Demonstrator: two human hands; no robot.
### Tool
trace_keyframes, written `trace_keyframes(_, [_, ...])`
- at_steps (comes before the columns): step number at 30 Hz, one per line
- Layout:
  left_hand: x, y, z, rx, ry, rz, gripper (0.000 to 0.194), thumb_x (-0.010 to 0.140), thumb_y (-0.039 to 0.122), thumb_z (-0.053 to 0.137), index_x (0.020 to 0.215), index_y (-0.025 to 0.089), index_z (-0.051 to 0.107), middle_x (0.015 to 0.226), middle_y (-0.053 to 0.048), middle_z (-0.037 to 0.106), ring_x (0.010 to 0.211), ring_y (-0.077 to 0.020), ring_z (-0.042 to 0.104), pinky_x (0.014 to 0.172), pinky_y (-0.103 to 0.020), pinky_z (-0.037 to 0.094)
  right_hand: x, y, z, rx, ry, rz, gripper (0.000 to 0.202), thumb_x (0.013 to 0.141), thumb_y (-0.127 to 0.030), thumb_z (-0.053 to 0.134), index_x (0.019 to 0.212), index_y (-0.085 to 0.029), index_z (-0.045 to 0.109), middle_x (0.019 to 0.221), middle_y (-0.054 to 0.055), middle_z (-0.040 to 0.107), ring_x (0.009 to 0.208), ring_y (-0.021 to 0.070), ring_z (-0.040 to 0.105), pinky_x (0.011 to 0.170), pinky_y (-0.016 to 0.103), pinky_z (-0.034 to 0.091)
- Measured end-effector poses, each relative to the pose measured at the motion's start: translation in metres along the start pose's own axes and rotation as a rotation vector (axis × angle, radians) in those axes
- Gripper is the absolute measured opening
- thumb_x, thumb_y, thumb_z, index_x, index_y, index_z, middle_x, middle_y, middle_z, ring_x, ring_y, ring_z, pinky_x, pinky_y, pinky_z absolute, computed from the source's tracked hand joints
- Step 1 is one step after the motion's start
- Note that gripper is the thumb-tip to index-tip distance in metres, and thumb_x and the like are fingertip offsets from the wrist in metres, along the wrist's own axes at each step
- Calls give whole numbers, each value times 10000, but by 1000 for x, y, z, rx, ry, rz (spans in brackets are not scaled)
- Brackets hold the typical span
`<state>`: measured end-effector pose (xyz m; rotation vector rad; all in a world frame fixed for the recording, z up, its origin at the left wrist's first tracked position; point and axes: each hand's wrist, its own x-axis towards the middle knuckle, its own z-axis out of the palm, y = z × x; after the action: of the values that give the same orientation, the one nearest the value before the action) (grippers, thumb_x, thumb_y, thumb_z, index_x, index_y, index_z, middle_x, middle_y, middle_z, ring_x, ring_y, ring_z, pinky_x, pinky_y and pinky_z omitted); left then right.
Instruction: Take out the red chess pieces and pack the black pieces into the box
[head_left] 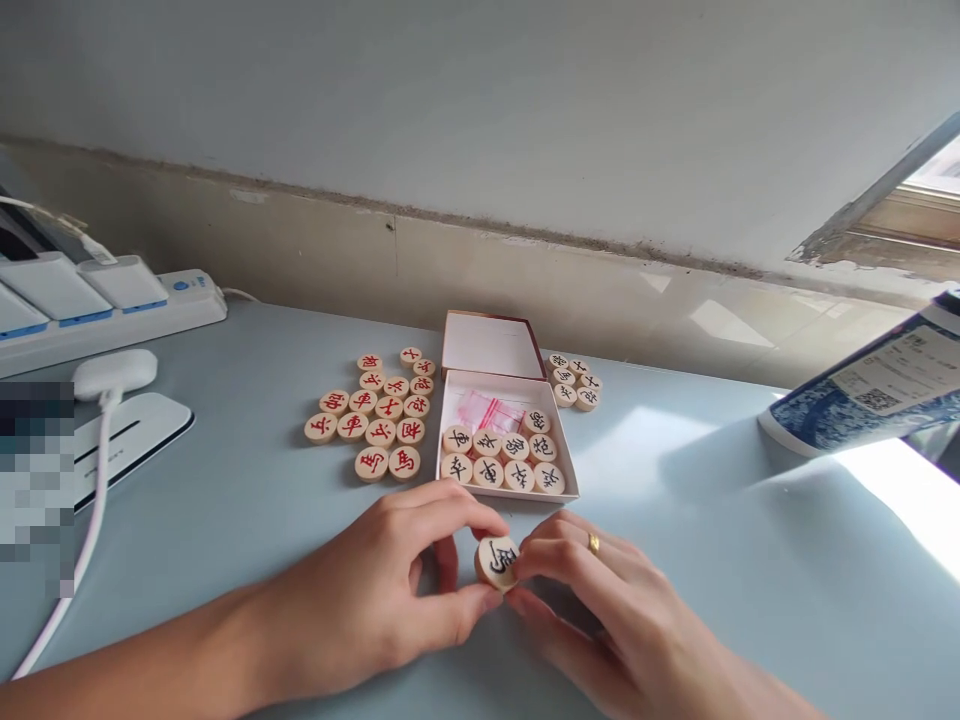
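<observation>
Between my two hands, just in front of the box, is a round wooden Chinese chess piece [495, 560] with a black character, tilted so its face shows. My left hand [405, 580] grips its left side between thumb and fingers. On the other side, my right hand [592, 600], with a gold ring, pinches its right edge. The open cardboard box [570, 440] holds several black-lettered pieces [517, 474] in rows and a pink-and-clear plastic bag [487, 412]. Its lid [491, 346] leans back, hinged at the far side.
Red-lettered pieces [381, 432] lie in a group left of the box, and several black-lettered ones [564, 377] behind its right side. A power strip [180, 300], a white charger with cable [105, 460] and a flat pad [150, 420] are at left. A blue patterned cylinder [885, 370] lies at right.
</observation>
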<state>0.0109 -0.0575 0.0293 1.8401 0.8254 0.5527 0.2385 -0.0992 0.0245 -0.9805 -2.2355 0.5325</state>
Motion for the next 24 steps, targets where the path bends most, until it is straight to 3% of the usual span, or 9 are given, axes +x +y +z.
trace_keyframes(6, [-2,-2,0,-24,-8,-32,287,897,244,651,1174,318,640,986,47,668,817,-92,654,563,-122,459,0,0,2,17,-25,39,160,959,-90,542,1053,-216,573,921,22,666,820,146,616,702,273,547])
trace_keyframes(11, [-5,-3,1,-88,-9,-164,269,887,331,689,1142,282,619,965,31,670,732,-110,628,596,-180,530,1,-2,1,1,-1,13,205,962,-66,502,1065,-221,586,919,20,677,811,137,624,708,259,555])
trace_keyframes(16, [-3,-2,-2,-18,-43,10,147,968,298,610,1091,309,689,1114,14,657,840,-109,646,745,-205,573,2,-1,-2,-36,114,-21,317,959,-109,574,1249,-231,538,1021,24,692,904,122,665,786,222,576])
trace_keyframes(18, [-2,-5,-1,-34,-1,26,234,960,277,624,1185,336,652,1142,6,651,890,-122,669,756,-205,592,3,-1,-3,-27,104,-41,273,964,-96,569,1203,-228,572,1001,18,693,899,112,669,791,204,574])
trace_keyframes(21, [-2,-8,3,-124,100,62,520,890,181,681,1341,375,511,1093,19,677,959,-138,712,803,-206,621,4,-1,-4,-14,107,-47,233,938,-80,602,1126,-218,605,1027,24,691,920,106,679,808,186,576])
trace_keyframes(24, [-1,-7,8,-69,170,221,597,847,65,664,1319,380,479,1078,48,706,926,-105,738,858,-175,612,6,-2,-1,44,95,-25,218,920,-81,630,1088,-219,612,1062,29,689,955,104,690,849,183,579])
